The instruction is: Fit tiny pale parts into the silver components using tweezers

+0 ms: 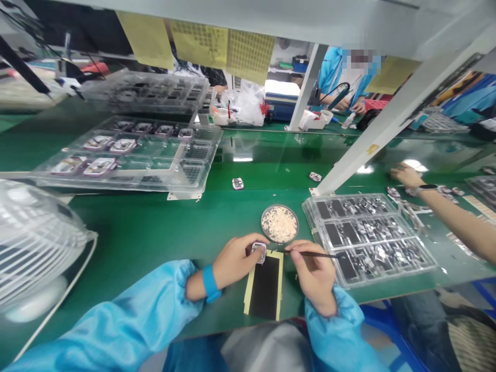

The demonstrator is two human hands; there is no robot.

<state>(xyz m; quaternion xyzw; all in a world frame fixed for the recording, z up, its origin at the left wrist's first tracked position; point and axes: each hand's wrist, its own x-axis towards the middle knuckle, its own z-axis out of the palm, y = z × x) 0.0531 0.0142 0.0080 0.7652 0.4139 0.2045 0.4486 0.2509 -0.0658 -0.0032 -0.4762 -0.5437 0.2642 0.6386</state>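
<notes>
My left hand [234, 261] pinches a small rounded-square watch case [259, 252] with a pale, pinkish rim, thumb across its face. Dark, thin tweezers [323, 254] lie in the closed fingers of my right hand [315, 274], their tips pointing left toward the case. Whether the tips hold anything is too small to tell. Below the hands is a black pad [264, 289] edged with yellow tape. Just beyond them sits a round dish [262, 227] full of tiny pale and dark pieces [279, 223].
Right of my hand, a clear tray [416, 271] carries black sheets and small silvery parts. Stacked clear trays [155, 155] with watch cases stand left, behind a white fan [39, 248]. Loose cases [237, 183] lie beyond. A co-worker's arm [445, 206] reaches in beside a slanted post [372, 142].
</notes>
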